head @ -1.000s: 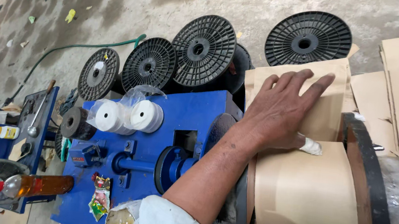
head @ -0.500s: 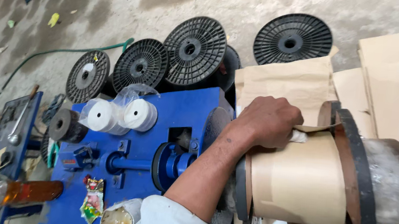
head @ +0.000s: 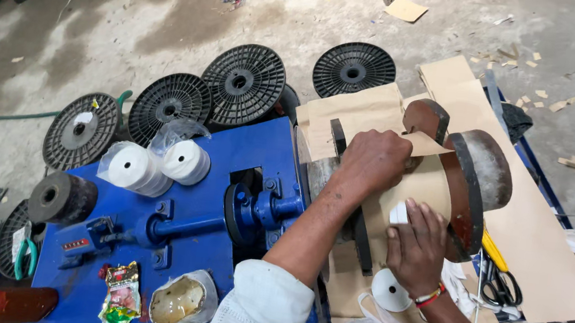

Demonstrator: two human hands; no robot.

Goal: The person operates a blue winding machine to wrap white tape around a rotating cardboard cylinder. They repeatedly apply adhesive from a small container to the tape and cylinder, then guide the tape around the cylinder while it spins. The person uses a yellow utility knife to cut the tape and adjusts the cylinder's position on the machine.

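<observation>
My left hand (head: 373,161) presses down, fingers curled, on brown paper (head: 414,190) wrapped around a coil former between two dark round flanges (head: 462,196). The former sits on the shaft of a blue winding machine (head: 210,210). My right hand (head: 416,245) comes in from below and holds a small white roll of tape (head: 398,213) against the paper's lower edge. A loose flap of the brown paper (head: 358,115) sticks up behind my left hand.
Several black plastic spools (head: 242,84) stand on the concrete floor behind the machine. Two white tape rolls in a plastic bag (head: 157,161) lie on the machine top. Scissors (head: 501,283) and a white tape roll (head: 390,290) rest on cardboard sheets (head: 538,240) at the right.
My left hand went from flat and spread on the paper to curled, pressing it onto the former. My right hand has come into view with the white tape roll. The camera view shifted.
</observation>
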